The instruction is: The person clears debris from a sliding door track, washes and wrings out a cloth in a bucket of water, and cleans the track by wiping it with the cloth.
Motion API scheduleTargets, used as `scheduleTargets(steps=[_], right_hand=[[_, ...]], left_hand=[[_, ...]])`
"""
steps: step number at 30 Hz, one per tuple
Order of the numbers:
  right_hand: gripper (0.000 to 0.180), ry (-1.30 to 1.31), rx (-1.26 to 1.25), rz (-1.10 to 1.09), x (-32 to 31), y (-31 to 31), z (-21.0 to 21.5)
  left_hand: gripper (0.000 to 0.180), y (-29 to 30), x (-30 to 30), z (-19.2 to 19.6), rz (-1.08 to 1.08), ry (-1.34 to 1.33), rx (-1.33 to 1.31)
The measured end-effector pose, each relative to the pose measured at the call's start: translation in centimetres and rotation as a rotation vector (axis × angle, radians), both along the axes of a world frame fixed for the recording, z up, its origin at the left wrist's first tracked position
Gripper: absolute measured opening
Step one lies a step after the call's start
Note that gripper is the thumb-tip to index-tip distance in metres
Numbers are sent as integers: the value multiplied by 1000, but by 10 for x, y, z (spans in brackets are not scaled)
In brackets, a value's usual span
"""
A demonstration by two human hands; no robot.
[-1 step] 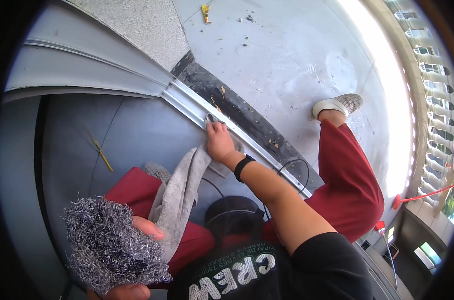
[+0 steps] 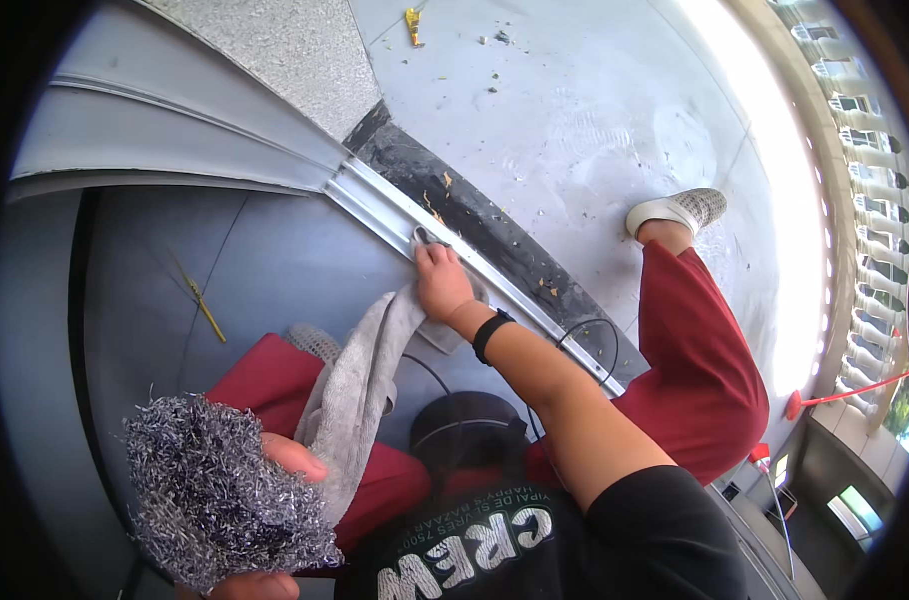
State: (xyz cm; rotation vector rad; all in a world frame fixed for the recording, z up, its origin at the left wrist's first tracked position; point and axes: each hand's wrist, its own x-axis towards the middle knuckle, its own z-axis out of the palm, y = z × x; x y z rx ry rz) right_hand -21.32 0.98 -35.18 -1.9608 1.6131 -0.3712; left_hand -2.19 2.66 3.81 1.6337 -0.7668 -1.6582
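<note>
1. Our left hand point(image 2: 275, 470) sits at the near left, fingers curled round a big wad of steel wool point(image 2: 215, 495), with only the thumb and a fingertip showing past the tangled silvery strands.
2. Just right of the wad, a grey cloth point(image 2: 360, 385) runs from near our lap up and away toward the far side, draped over our red trouser leg point(image 2: 265, 380).
3. Our right hand point(image 2: 442, 283) holds the far end of that cloth, fingers bent and pressing it down onto the metal door track point(image 2: 375, 205), a pale grey rail running slantwise from far left to near right.
4. A black band point(image 2: 492, 335) circles our right wrist, and the bare forearm leads back to a black sleeve point(image 2: 665, 540) at the near edge.
5. Left of the track we see a smooth grey floor point(image 2: 275, 260), and on it, well apart from both hands, lies a thin yellow-green stem point(image 2: 203, 305).
6. Right of the track runs a dark strip point(image 2: 485, 235) dotted with small yellow bits of debris.
7. Beyond the strip, the pale concrete floor point(image 2: 595, 110) spreads out, with a yellow scrap point(image 2: 414, 22) at its far edge.
8. Further right, our other red-trousered leg point(image 2: 700, 370) stretches out across the concrete, ending in a light woven shoe point(image 2: 680, 210).
9. At the right rim, we make out a bright railing point(image 2: 855, 200) in glare.
</note>
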Motion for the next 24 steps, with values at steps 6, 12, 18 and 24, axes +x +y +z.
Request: scheduleTargets(steps=[6,12,18,24], right_hand=[[38,117,371,81,-60,47,28],[37,461,1134,340,-185,150,-1],[42,672,1274,-23,-177,183,-48],[51,523,1133,-994,-133,138,-12]], left_hand=[[66,-3,-1,4,-152,-2,65],[50,0,-10,-13,-754,164,29],[27,21,-40,-38,-634,428,206],[22,-1,-35,-30,-585,348,173]])
